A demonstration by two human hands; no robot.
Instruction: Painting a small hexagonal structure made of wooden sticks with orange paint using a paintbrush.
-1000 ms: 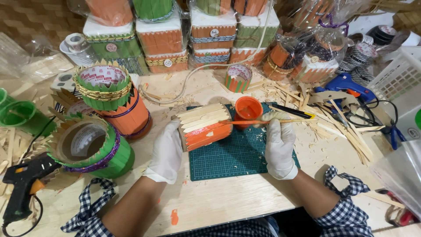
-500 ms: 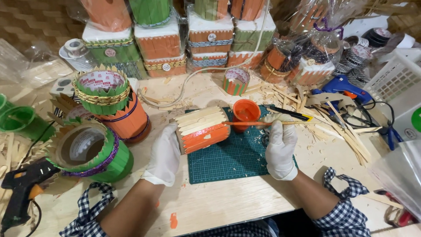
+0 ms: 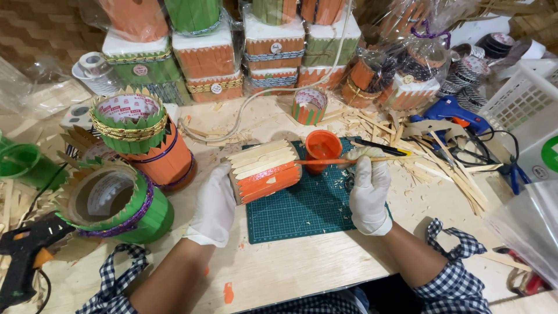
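Little has changed since a moment ago: the brush (image 3: 343,160) still reaches toward the orange paint cup (image 3: 323,145) on the green mat (image 3: 302,209). Left hand (image 3: 216,203) is curled around the stick-clad container (image 3: 264,171), half painted orange; right hand (image 3: 369,189) is closed on the brush.

Upper left of the frame, a roll of tape (image 3: 92,63) sits by a green-and-orange decorated container (image 3: 142,136), its rim crowned with pointed sticks. Below it, a green container with a purple band (image 3: 113,203) lies tilted. Bottom left corner, a black glue gun (image 3: 23,256). Along the top, stacked orange and green boxes (image 3: 206,58). Right of centre, a heap of loose wooden sticks (image 3: 447,168), a blue glue gun (image 3: 450,113) above it, and a white basket (image 3: 517,99) at the right edge.
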